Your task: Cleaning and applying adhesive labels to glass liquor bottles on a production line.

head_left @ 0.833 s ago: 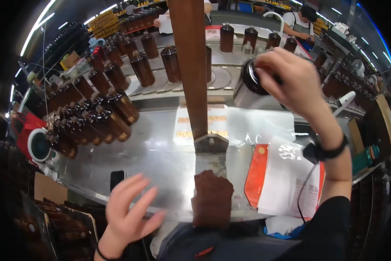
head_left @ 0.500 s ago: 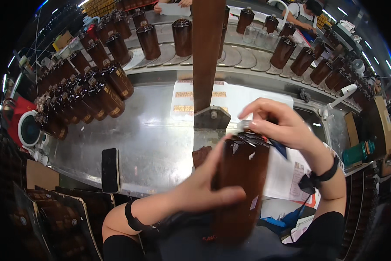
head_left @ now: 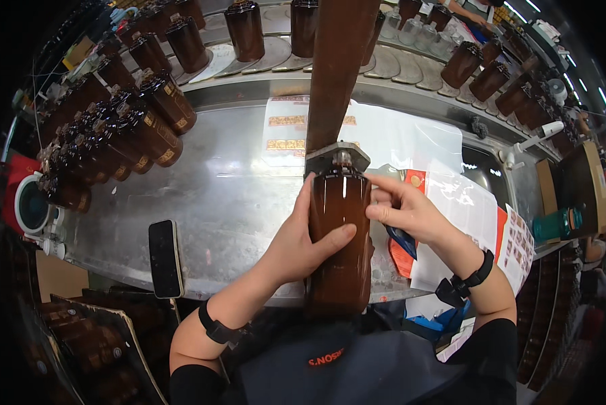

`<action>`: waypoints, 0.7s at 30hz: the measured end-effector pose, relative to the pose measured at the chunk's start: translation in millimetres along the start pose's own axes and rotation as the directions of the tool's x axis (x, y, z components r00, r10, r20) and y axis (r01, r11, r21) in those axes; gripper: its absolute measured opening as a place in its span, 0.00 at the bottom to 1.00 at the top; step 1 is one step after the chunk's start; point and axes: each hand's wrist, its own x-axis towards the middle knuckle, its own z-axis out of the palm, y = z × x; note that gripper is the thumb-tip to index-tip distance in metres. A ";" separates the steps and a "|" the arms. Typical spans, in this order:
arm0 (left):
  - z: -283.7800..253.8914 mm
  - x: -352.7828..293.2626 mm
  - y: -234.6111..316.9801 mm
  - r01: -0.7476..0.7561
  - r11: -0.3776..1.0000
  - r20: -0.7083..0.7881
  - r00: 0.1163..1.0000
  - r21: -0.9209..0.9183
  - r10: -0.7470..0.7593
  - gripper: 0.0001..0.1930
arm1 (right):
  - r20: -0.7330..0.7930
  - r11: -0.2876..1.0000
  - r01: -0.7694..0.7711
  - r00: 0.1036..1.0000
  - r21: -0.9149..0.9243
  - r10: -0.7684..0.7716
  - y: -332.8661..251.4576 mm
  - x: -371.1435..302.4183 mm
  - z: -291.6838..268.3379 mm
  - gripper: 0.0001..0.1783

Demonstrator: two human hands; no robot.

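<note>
A tall brown bottle (head_left: 340, 270) lies lengthwise on the steel bench in front of me, its neck pushed against a grey metal jig (head_left: 337, 158) at the foot of a brown upright post (head_left: 335, 67). My left hand (head_left: 303, 243) is wrapped around the bottle's left side, thumb across its front. My right hand (head_left: 404, 209) rests its fingertips on the bottle's upper right shoulder and pinches a small dark blue piece (head_left: 403, 241) beneath the palm.
A black phone (head_left: 164, 258) lies at the bench's front left edge. Several brown bottles (head_left: 127, 128) crowd the left side and more ride the curved conveyor (head_left: 262, 61) behind. Label sheets (head_left: 465, 209) and an orange packet (head_left: 403, 256) lie to the right. A teal bottle (head_left: 553, 224) stands far right.
My right hand came down from the conveyor with a bottle, and my left hand rose from the bench edge to take it. The bottle now lies lower, its neck against the jig.
</note>
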 end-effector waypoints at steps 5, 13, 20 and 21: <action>4.9 4.8 -2.2 0.009 0.999 -0.029 1.000 0.031 -0.009 0.52 | -0.027 0.999 0.036 0.999 0.037 -0.035 -1.0 -1.9 1.4 0.36; 2.5 -19.5 -1.6 0.094 0.992 0.005 0.996 -0.082 -0.094 0.52 | -0.016 0.994 -0.097 0.995 -0.059 0.096 -3.2 -10.1 6.8 0.38; -1.6 -34.1 16.6 -0.286 0.726 0.178 0.958 0.625 0.224 0.70 | -0.132 0.842 0.066 0.978 -0.535 -0.161 -32.2 -17.9 23.5 0.31; -2.9 -33.3 17.3 -0.308 0.706 0.181 0.951 0.638 0.252 0.73 | -0.136 0.838 0.084 0.973 -0.539 -0.185 -40.6 -18.1 18.2 0.31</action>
